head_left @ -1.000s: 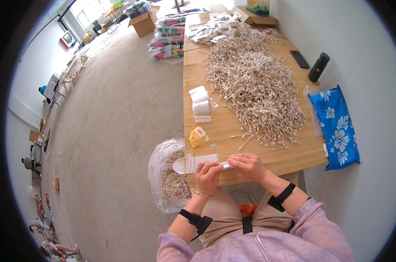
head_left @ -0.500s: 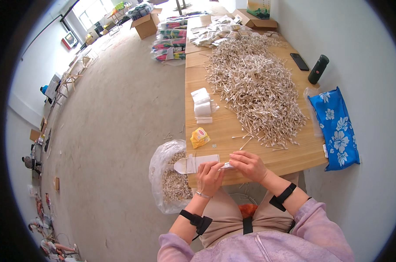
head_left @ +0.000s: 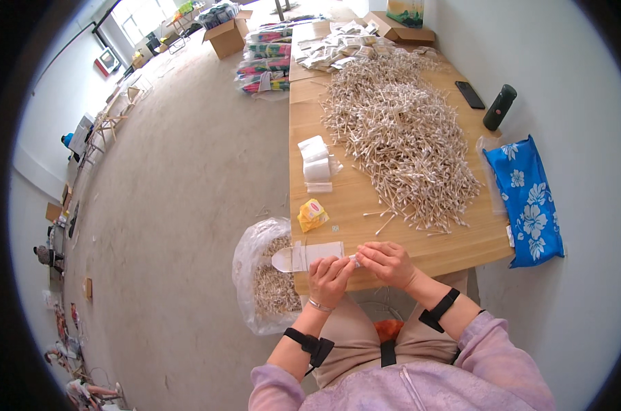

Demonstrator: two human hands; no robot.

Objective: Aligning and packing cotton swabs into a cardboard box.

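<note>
At the table's near edge my left hand (head_left: 329, 281) and my right hand (head_left: 387, 264) meet, fingers closed from both sides on a small white packet (head_left: 353, 261). Fingers cover most of it, so its contents cannot be made out. Just left of my left hand lies a flat white strip (head_left: 317, 253) with a rounded end, which sticks out past the table's left edge. A large heap of cotton swabs (head_left: 406, 130) spreads beyond my hands. Farther up the left side are a stack of clear small bags (head_left: 316, 161) and a crumpled yellow wrapper (head_left: 314, 216).
Below the table's left edge stands a clear plastic bag (head_left: 245, 274) of cotton swabs. Along the right are a blue floral pack (head_left: 528, 205), a dark bottle (head_left: 500, 108) and a phone (head_left: 470, 95). Filled white packets (head_left: 344, 46) pile up at the far end of the wooden table (head_left: 461, 252).
Both hands stay on the white packet. My right hand has shifted slightly left and down, closer to my left hand, and less of the packet shows between them.
</note>
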